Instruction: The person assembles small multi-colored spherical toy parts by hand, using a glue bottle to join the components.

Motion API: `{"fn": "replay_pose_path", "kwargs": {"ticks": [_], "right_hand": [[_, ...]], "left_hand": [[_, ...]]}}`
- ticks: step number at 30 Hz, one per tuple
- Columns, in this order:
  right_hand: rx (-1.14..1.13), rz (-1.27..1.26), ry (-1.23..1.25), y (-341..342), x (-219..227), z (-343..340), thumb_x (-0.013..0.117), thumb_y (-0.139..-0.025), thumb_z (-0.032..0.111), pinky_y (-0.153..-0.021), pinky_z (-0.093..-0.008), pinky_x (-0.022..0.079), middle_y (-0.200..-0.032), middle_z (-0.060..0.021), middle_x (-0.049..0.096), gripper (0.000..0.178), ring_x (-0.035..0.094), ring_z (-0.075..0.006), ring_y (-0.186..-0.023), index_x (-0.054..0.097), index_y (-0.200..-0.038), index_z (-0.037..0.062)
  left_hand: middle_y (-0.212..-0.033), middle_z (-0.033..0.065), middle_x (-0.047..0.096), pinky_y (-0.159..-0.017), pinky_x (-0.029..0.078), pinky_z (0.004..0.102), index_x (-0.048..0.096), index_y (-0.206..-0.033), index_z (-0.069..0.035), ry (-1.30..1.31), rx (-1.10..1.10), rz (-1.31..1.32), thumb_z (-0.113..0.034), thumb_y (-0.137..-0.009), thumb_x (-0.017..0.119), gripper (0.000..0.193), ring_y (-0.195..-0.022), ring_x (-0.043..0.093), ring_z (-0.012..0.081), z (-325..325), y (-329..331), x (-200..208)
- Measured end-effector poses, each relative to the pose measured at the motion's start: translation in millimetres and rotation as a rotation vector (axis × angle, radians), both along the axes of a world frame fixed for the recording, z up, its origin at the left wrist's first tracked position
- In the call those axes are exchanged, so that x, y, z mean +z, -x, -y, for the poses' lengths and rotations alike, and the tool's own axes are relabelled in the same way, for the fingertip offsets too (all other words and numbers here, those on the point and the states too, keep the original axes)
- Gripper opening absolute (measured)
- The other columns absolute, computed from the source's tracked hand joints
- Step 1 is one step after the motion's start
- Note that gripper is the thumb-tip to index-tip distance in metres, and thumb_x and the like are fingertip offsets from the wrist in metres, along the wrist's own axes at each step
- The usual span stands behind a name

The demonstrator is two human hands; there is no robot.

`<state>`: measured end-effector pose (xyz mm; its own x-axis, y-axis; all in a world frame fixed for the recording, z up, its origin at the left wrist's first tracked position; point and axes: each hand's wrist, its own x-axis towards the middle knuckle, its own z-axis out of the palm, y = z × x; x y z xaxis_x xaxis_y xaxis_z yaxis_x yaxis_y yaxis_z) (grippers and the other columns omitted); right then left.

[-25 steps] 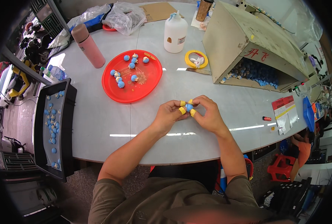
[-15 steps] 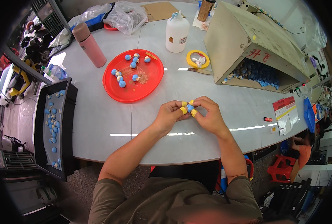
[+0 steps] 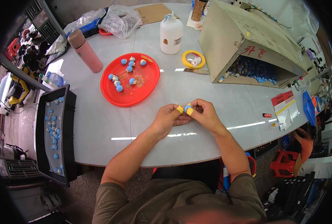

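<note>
A small blue ball-shaped piece [image 3: 187,108] is pinched between my two hands above the near middle of the table. My left hand [image 3: 169,116] grips it from the left, thumb and fingertips closed, with yellow tape round the thumb tip. From the right, my right hand [image 3: 205,114] presses on it with its yellow-taped thumb and fingers. Most of the piece is hidden by the fingertips. Beyond my left hand lies a red round plate [image 3: 151,80] carrying several similar blue-and-cream pieces [image 3: 129,69].
At left a black tray [image 3: 73,127] holds more blue pieces. Farther back stand a pink flask [image 3: 87,54], a white squeeze bottle [image 3: 171,35] and a yellow tape roll [image 3: 193,59]. A beige metal box [image 3: 229,41] full of blue pieces stands at right, near a red lighter [image 3: 267,115].
My fingers have shifted round the blue piece, and the left fingers now extend beneath it. The whole table view has moved slightly as my head turned.
</note>
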<state>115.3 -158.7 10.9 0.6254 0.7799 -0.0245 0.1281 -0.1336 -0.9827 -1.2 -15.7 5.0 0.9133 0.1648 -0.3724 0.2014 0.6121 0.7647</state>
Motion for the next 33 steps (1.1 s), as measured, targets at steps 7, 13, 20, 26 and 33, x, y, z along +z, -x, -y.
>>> {"fn": "replay_pose_path", "kwargs": {"ticks": [7,13,20,26,33], "right_hand": [[-0.037,-0.103,-0.029,10,-9,-8,0.066,-0.088,0.02,-0.061,-0.0231,0.043,-0.072,0.0003,0.058,0.021,0.05,-0.0056,-0.068,0.059,-0.084,0.0002],[-0.179,-0.043,0.083,25,-20,-15,0.053,-0.095,0.023,-0.056,-0.0283,0.038,-0.066,-0.0015,0.05,0.026,0.042,-0.0092,-0.063,0.05,-0.079,0.0028],[-0.259,0.025,0.014,34,-28,-17,0.047,-0.095,0.018,-0.056,-0.0335,0.038,-0.063,-0.0077,0.045,0.025,0.04,-0.0156,-0.06,0.041,-0.077,0.0022],[-0.263,0.069,0.015,37,-26,-16,0.046,-0.092,0.014,-0.057,-0.035,0.039,-0.064,-0.0098,0.046,0.02,0.042,-0.0184,-0.059,0.041,-0.077,0.0019],[-0.266,0.073,0.019,38,-24,-16,0.045,-0.091,0.012,-0.056,-0.0344,0.038,-0.065,-0.0094,0.047,0.019,0.042,-0.0169,-0.06,0.041,-0.076,0.0017]], "left_hand": [[-0.098,0.0111,0.063,-0.076,0.053,0.0274,0.054,-0.106,0.002,0.009,0.036,-0.063,-0.021,-0.097,0.054,0.024,-0.087,0.065,0.0182,-1,1,-4],[-0.092,0.0088,0.065,-0.072,0.054,0.0266,0.055,-0.101,0.0,-0.041,0.122,-0.03,-0.018,-0.096,0.056,0.018,-0.079,0.066,0.0158,7,0,-6],[-0.089,0.0096,0.064,-0.074,0.055,0.0319,0.058,-0.094,0.0,-0.101,0.171,0.013,-0.014,-0.094,0.057,0.014,-0.075,0.065,0.0182,17,0,-11],[-0.088,0.0095,0.065,-0.074,0.055,0.0319,0.058,-0.094,-0.001,-0.108,0.156,-0.002,-0.013,-0.094,0.057,0.012,-0.076,0.065,0.018,17,2,-9],[-0.089,0.0095,0.065,-0.073,0.055,0.0317,0.058,-0.094,-0.001,-0.097,0.15,-0.013,-0.013,-0.094,0.056,0.012,-0.076,0.065,0.0179,16,2,-9]]}}
